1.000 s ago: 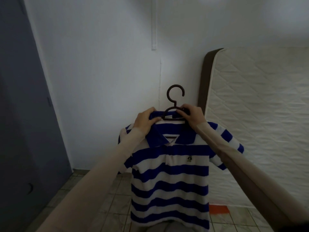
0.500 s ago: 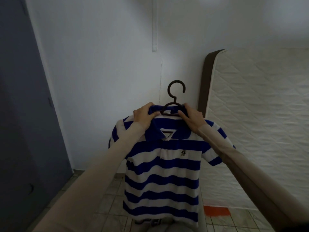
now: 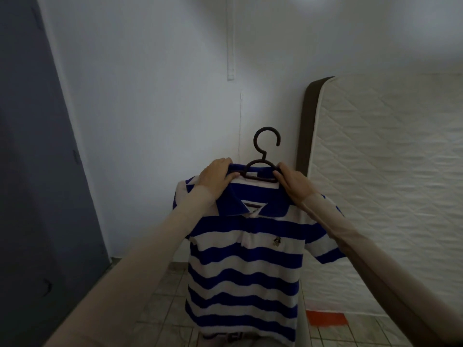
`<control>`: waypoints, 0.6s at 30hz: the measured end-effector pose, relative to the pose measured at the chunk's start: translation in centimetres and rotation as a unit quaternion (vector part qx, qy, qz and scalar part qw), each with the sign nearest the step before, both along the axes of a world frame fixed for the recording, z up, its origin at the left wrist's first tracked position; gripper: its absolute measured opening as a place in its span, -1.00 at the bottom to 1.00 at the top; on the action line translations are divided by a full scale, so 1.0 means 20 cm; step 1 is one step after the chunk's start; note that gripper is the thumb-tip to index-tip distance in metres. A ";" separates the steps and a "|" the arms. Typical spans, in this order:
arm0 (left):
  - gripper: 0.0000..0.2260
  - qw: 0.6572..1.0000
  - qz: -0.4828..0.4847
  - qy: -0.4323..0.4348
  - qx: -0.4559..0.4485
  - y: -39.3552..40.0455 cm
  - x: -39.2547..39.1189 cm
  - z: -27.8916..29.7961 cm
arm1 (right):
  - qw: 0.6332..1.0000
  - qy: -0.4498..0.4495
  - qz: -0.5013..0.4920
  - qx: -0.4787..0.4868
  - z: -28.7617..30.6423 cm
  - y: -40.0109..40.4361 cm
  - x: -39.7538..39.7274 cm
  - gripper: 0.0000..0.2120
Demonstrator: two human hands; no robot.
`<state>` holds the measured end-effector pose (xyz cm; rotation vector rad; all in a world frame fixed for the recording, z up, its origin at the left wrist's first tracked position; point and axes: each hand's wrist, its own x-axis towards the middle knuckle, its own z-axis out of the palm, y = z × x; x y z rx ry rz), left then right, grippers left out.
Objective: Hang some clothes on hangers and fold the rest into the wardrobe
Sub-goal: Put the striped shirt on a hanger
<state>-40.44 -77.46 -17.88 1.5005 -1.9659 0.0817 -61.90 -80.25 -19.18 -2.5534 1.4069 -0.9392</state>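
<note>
- Head view: left hand (image 3: 217, 174) pinches striped polo shirt (image 3: 246, 266) collar.
- Right hand (image 3: 292, 181) grips dark hanger (image 3: 263, 156) shoulder, collar included.
- Shirt hangs below both hands; mattress (image 3: 385, 186) right of them.

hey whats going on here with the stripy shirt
A person is holding up a blue and white striped polo shirt on a dark hanger. The left hand grips the collar by the hanger's left shoulder, and the right hand grips the hanger's right end through the collar. The hook is free, not on any rail. A mattress leans against the wall on the right.
</note>
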 end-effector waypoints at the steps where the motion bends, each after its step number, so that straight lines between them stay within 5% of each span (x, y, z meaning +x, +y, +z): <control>1: -0.78 1.000 -0.001 -0.029 0.001 0.01 0.00 0.00 | 1.000 0.004 -0.001 0.000 0.00 0.00 -0.01 -0.73; 9: -0.80 0.997 -0.030 -0.071 0.003 0.03 0.02 0.05 | 1.000 0.002 -0.009 -0.015 0.02 -0.01 -0.03 -0.72; 18: -0.82 0.993 0.022 -0.116 0.009 0.04 0.03 0.05 | 0.985 -0.136 -0.057 -0.091 0.04 0.00 0.03 -0.74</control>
